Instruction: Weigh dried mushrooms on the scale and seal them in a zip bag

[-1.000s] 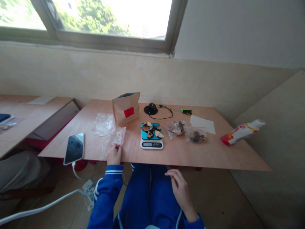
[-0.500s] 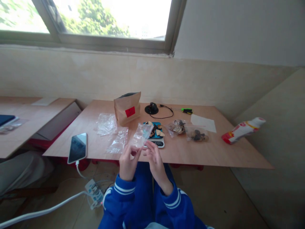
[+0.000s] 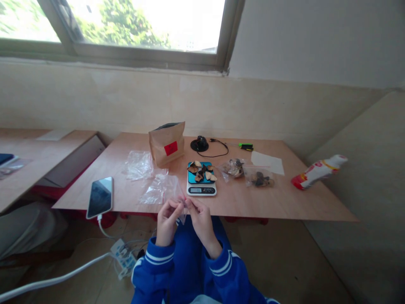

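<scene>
At the lower centre of the frame, the left hand (image 3: pixel 167 217) and the right hand (image 3: pixel 201 219) meet at the near edge of the pale wooden counter (image 3: pixel 228 204). Each pinches the red-lined mouth of a clear plastic zip bag (image 3: pixel 172 185) between thumb and fingers; the bag extends up and left from the fingertips, with part hanging below them. More clear plastic bags (image 3: pixel 138 165) lie left of centre, next to an upright brown paper pouch with a red label (image 3: pixel 158 147).

In the middle of the frame, a white digital scale with a blue top (image 3: pixel 193 191) carries brown and cream dried pieces (image 3: pixel 199 177). Right of it lie 2 clear bags with dark and pale contents (image 3: pixel 260 180). A white bottle with a red base (image 3: pixel 318 172) leans at the far right, and a dark-screened phone (image 3: pixel 100 197) rests at the lower left, plugged into a white cable.
</scene>
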Action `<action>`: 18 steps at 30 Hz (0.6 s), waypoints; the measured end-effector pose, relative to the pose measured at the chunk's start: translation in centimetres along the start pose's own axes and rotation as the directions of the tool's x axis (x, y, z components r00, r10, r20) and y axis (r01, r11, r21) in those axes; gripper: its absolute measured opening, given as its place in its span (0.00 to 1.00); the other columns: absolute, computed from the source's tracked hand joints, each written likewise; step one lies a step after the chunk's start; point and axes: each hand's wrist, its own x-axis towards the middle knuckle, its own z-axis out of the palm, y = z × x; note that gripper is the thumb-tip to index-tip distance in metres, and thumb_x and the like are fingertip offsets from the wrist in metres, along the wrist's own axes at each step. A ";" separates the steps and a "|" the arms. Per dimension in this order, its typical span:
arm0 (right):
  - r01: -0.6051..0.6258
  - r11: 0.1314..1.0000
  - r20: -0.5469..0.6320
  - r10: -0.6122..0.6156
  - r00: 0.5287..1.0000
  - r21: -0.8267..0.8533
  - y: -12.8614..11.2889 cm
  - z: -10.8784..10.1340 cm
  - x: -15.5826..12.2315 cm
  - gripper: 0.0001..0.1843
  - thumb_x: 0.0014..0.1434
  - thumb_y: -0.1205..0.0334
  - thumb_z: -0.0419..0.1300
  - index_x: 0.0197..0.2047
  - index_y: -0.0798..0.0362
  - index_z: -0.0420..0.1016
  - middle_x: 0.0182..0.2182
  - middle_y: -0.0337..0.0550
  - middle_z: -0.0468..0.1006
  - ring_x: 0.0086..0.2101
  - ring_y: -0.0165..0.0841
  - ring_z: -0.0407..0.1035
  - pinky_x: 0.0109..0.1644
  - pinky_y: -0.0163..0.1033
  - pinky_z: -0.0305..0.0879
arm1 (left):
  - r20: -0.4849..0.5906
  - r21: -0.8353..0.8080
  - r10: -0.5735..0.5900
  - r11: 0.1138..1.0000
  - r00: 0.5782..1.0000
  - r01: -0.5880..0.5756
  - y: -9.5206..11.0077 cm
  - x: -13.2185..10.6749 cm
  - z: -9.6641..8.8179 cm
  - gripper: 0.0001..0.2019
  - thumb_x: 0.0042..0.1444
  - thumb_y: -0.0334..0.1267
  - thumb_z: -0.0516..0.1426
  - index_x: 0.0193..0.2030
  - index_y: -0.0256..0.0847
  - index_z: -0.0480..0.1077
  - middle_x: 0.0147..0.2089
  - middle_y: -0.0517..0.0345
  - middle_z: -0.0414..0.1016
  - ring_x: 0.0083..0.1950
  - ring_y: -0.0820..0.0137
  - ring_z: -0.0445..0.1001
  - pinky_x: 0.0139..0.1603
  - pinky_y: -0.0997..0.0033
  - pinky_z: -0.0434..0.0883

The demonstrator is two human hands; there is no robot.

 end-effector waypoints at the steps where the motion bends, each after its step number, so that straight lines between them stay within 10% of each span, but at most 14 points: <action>1: -0.014 1.000 -0.035 0.014 0.999 0.017 0.2 -0.3 0.3 0.20 0.60 0.46 0.56 0.42 0.53 0.78 0.39 0.47 0.82 0.42 0.41 0.76 0.50 0.46 0.72 | -0.042 0.019 0.009 1.000 0.999 -0.008 0.1 0.0 0.1 0.16 0.49 0.47 0.63 0.26 0.38 0.65 0.24 0.62 0.68 0.25 0.75 0.68 0.26 0.75 0.67; 6: -0.008 0.999 -0.237 -0.005 0.972 -0.053 1.6 -3.0 2.5 0.20 0.60 0.46 0.56 0.40 0.56 0.76 0.39 0.52 0.82 0.40 0.41 0.76 0.48 0.47 0.72 | -0.351 0.211 0.202 0.968 0.914 -0.133 0.9 1.0 0.5 0.14 0.51 0.45 0.61 0.28 0.39 0.62 0.22 0.64 0.70 0.22 0.76 0.68 0.27 0.75 0.68; 11: 0.132 0.958 0.014 -0.133 0.991 -0.253 1.7 -6.1 5.3 0.22 0.63 0.48 0.51 0.52 0.53 0.72 0.52 0.51 0.75 0.52 0.39 0.70 0.54 0.45 0.68 | -0.376 0.401 0.315 0.903 0.871 -0.154 1.7 3.4 1.3 0.10 0.51 0.41 0.59 0.32 0.39 0.63 0.23 0.64 0.68 0.24 0.75 0.69 0.28 0.75 0.68; 18: 0.264 0.600 0.156 -0.227 0.961 -0.755 4.4 -13.2 12.7 0.40 0.55 0.47 0.60 0.65 0.58 0.56 0.65 0.62 0.56 0.65 0.46 0.50 0.66 0.56 0.49 | -0.299 0.547 0.318 0.829 0.900 -0.111 2.4 7.3 1.7 0.22 0.53 0.40 0.57 0.54 0.37 0.64 0.27 0.63 0.69 0.28 0.73 0.70 0.33 0.72 0.69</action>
